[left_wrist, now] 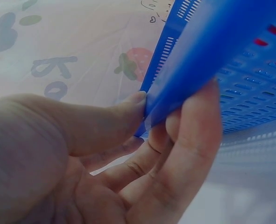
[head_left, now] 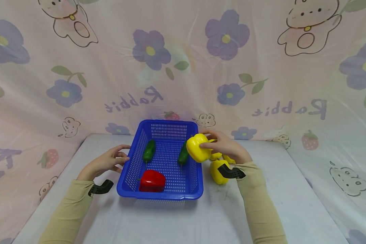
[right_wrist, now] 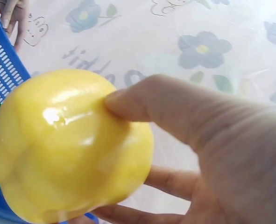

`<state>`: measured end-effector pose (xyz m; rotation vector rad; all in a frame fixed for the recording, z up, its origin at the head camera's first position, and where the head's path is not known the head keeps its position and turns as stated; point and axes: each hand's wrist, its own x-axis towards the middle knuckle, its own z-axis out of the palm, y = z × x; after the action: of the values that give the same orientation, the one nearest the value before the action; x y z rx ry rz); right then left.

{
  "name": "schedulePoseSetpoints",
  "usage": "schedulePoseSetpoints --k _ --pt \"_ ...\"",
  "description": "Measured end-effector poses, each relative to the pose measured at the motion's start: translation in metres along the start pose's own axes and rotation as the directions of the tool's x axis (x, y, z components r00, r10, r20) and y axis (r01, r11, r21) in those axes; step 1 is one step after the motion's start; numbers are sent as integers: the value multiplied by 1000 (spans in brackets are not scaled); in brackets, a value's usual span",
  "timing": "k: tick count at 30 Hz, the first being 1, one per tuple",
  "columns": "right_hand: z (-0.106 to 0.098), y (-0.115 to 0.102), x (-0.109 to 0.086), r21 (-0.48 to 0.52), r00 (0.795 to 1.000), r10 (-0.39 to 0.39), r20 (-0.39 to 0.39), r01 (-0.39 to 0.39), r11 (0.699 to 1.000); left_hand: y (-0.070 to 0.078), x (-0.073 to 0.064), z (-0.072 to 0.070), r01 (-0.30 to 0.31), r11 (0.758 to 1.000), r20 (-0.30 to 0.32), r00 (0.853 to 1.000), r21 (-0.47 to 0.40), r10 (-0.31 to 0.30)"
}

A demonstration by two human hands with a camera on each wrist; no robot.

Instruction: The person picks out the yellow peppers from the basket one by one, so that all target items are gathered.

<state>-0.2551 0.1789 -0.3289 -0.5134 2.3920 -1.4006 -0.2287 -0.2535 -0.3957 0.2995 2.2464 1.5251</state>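
Note:
My right hand (head_left: 227, 145) holds a yellow bell pepper (head_left: 198, 148) above the right rim of a blue plastic basket (head_left: 160, 195). In the right wrist view the thumb presses on the side of that pepper (right_wrist: 67, 144), with fingers beneath it. My left hand (head_left: 105, 161) is at the basket's left side; in the left wrist view its thumb and fingers grip the basket edge (left_wrist: 189, 70). Inside the basket lie a red bell pepper (head_left: 152, 181) at the near left, a green pepper (head_left: 149, 150) at the left and another green pepper (head_left: 183, 156) at the right, partly hidden by the held one.
On the white table (head_left: 262, 203), right of the basket, lies another yellow bell pepper (head_left: 217, 174) below the right wrist. Behind it are smaller yellow things (head_left: 228, 159), partly hidden by the right hand. A printed curtain (head_left: 189, 78) hangs behind the table.

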Motion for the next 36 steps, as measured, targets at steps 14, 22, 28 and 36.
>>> schedulePoseSetpoints --k 14,22,28,36 --pt "-27 18 -29 9 998 43 -50 -43 999 -1 1 -1 -20 999 14 1000 -25 21" --pt "-36 28 -41 3 995 58 -85 -57 998 -3 1 -1 -11 1000 14 1000 -20 12" --pt "-47 36 -55 13 993 68 -101 -67 998 -6 2 -1 -22 1000 19 1000 -22 23" --pt "-62 52 -73 19 983 110 -145 -108 994 -8 3 -2 -11 1000 8 1000 -4 11"
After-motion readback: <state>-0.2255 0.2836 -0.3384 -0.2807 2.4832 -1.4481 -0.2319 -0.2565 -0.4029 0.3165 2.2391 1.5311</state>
